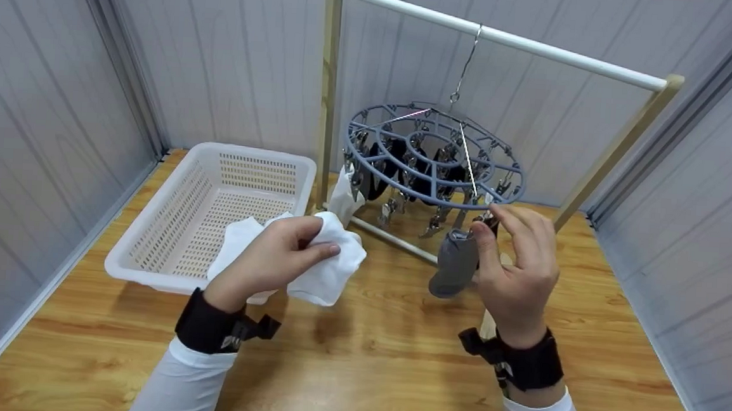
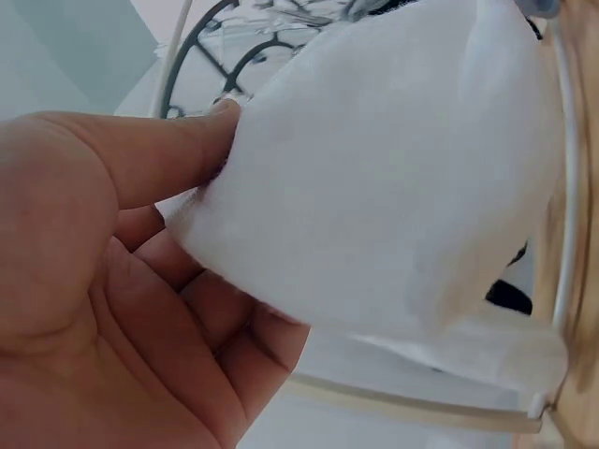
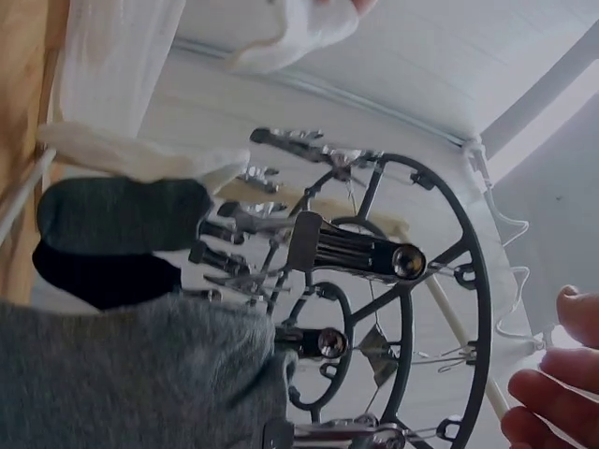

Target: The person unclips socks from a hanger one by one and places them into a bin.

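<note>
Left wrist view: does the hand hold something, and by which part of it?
The left hand holds a white sock by its edge, between thumb and fingers.

Basket on table, left of rack — hanger hung from its bar, socks clipped below. Left hand at basket's near-right corner — right hand by hanger's near-right edge.
</note>
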### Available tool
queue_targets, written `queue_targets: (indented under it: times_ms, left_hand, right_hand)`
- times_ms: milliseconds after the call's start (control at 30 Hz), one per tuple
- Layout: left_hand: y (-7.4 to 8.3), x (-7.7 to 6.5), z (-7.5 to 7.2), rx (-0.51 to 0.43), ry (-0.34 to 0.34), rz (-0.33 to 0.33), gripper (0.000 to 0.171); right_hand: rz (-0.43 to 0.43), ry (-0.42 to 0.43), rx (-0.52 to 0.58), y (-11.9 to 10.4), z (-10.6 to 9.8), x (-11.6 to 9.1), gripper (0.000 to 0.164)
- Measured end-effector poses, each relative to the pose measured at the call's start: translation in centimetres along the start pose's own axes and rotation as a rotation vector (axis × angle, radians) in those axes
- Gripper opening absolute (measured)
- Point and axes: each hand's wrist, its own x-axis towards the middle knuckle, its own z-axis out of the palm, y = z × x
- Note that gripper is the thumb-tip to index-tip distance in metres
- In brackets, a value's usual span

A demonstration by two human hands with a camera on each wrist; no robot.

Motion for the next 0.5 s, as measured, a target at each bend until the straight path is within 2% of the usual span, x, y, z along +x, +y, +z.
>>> queue_targets:
  times_ms: [267, 500]
  left_hand:
    - [-0.3, -0.3, -1.4, 0.013, 0.052, -0.035, 0.041]
    - [-0.9, -0.5, -2.9, 0.035, 0.149, -0.08, 0.035]
  right_hand:
    - [-0.023, -0.003, -0.109, 1.0, 0.1, 0.1, 0.033]
    - [-0.016, -0.054, -0.177, 1.8, 0.1, 0.0, 0.038]
